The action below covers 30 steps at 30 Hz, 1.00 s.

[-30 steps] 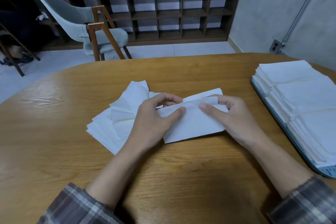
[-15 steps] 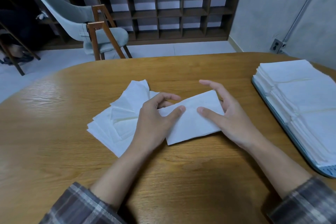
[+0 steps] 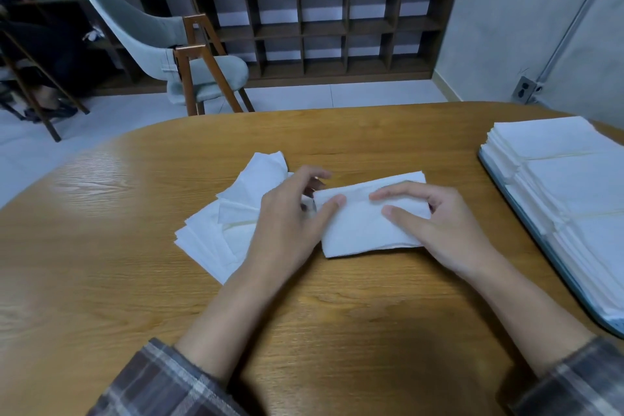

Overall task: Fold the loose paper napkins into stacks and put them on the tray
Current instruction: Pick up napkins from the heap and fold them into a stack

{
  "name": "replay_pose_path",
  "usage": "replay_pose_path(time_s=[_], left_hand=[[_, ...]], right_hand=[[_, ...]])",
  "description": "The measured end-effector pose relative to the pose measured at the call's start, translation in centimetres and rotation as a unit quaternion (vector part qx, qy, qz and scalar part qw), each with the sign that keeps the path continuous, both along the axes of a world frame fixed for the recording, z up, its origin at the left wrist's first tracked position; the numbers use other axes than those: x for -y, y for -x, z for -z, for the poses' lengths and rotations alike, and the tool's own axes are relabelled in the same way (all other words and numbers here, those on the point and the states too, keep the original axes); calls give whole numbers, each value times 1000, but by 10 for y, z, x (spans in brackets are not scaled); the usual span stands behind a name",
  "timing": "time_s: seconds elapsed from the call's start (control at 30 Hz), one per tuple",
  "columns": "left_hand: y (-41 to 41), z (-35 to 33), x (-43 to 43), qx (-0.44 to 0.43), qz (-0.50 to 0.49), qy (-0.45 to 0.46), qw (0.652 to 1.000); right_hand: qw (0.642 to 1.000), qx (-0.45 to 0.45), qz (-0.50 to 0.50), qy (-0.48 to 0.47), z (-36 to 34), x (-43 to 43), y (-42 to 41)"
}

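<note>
While on table, folded napkin: left hand in pinch at edge, right hand flat atop.

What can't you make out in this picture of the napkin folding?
All in the head view:
- Tray: cut off by the right edge; stacked napkins cover all but its near rim.
- Loose napkins: their right part lies under the left hand; count unreadable.
- Folded napkin: its right end is under the right hand; layers too thin to count.
</note>
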<state>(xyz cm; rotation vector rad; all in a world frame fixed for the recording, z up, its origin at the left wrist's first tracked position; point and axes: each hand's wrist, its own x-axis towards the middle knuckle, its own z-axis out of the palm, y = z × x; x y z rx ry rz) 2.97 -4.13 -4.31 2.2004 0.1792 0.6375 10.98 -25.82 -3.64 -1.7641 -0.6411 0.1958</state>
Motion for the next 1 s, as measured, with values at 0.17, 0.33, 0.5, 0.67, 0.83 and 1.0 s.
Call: replay_pose_path(time_s=[0.17,0.33,0.5,0.67,0.83,1.0], left_hand=[[-2,5,-34,-135,-189,-179,956],[-5,10,-30,-172,-88,-213,958],[-4,8,-21,-135,69,-205,967],[-1,4,-16,-101,128,-158,974],[7,-13,-7,-53,124,0,991],[9,-25,-8,-55,174,169,969]], right_hand=[[996,19,91,4,1,5,-10],[992,24,124,2,0,8,-13],[984,29,174,-37,-3,13,-16],[980,31,190,-53,-4,15,-17],[980,34,190,-49,-5,15,-17],[981,33,189,-31,-6,15,-17]])
